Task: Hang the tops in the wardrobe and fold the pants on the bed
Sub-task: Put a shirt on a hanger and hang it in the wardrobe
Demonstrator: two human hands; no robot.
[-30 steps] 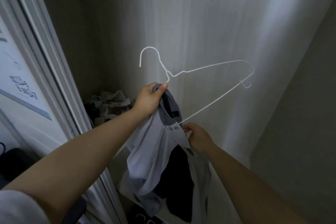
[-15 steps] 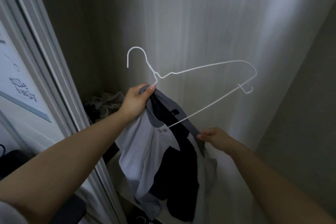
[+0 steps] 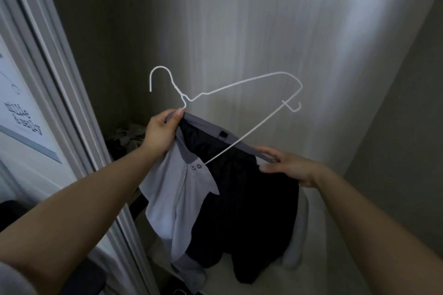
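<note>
Head view, left side?
— Door frame [image 3: 48,84] at far left. Left hand [image 3: 159,133], grip closed, pinches the jacket [image 3: 182,199] collar together with the white wire hanger [image 3: 225,96] below its hook.

And centre to right?
— Jacket hangs open inside the wardrobe, dark lining showing; one hanger arm is inside the collar. Right hand [image 3: 291,166], grip closed, pinches the collar's other end.

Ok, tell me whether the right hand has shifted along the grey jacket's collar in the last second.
Yes. The right hand has slid rightward along the grey jacket's collar, away from the two snap buttons it was beside.
</note>
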